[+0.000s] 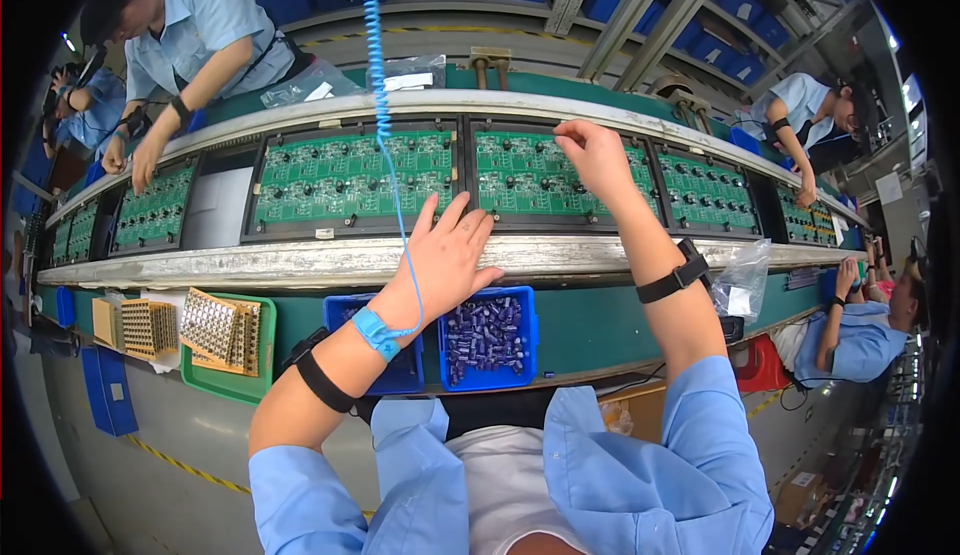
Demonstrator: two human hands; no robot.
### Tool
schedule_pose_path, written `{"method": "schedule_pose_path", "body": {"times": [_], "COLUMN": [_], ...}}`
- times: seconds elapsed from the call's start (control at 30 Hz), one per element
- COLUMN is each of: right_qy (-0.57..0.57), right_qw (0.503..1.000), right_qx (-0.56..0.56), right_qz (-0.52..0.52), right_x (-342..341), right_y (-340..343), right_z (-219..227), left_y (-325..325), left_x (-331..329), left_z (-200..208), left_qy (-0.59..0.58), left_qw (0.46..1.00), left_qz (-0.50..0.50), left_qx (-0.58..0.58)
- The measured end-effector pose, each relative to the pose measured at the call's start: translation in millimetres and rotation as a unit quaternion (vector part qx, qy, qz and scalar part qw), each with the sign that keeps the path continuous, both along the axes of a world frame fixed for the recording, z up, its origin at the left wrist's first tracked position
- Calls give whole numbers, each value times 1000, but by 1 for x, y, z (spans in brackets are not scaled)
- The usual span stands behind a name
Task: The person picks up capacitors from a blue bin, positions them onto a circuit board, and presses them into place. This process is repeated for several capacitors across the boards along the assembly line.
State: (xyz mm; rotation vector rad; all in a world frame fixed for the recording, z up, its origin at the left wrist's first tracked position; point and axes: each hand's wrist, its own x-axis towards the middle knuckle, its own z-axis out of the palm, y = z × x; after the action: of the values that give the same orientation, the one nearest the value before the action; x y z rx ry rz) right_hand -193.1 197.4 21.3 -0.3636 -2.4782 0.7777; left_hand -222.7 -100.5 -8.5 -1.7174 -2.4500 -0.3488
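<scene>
My left hand [447, 260] lies with its fingers spread over the metal rail [560, 258], its fingertips reaching the black frame around the green circuit boards. My right hand [597, 163] is above the right-hand circuit board [515, 180], thumb and forefinger pinched together; anything between them is too small to make out. Another green circuit board [330, 177] lies left of it in its own frame. Below my left hand stands a blue bin [531, 355] of purple cylindrical capacitors [485, 343]. A second blue bin [400, 380] is partly hidden under my left forearm.
A blue coiled cord [374, 50] hangs down to my left wrist strap [376, 333]. At left, a green tray [265, 355] holds perforated tan boards [215, 330]. A clear plastic bag [742, 280] lies at right. Co-workers' hands [148, 155] are on the line at both ends.
</scene>
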Motion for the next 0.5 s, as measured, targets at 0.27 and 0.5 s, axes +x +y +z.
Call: {"method": "schedule_pose_path", "body": {"times": [0.27, 0.5], "right_qy": [12, -50], "right_qw": [999, 994], "right_qx": [-40, -50], "right_qz": [26, 78], "right_x": [-14, -36], "right_y": [1, -1], "right_z": [10, 21], "left_y": [-4, -12], "left_x": [-4, -8], "left_z": [2, 11], "left_qy": [24, 30], "left_qw": [999, 998], "left_qz": [12, 50], "left_qx": [26, 27]}}
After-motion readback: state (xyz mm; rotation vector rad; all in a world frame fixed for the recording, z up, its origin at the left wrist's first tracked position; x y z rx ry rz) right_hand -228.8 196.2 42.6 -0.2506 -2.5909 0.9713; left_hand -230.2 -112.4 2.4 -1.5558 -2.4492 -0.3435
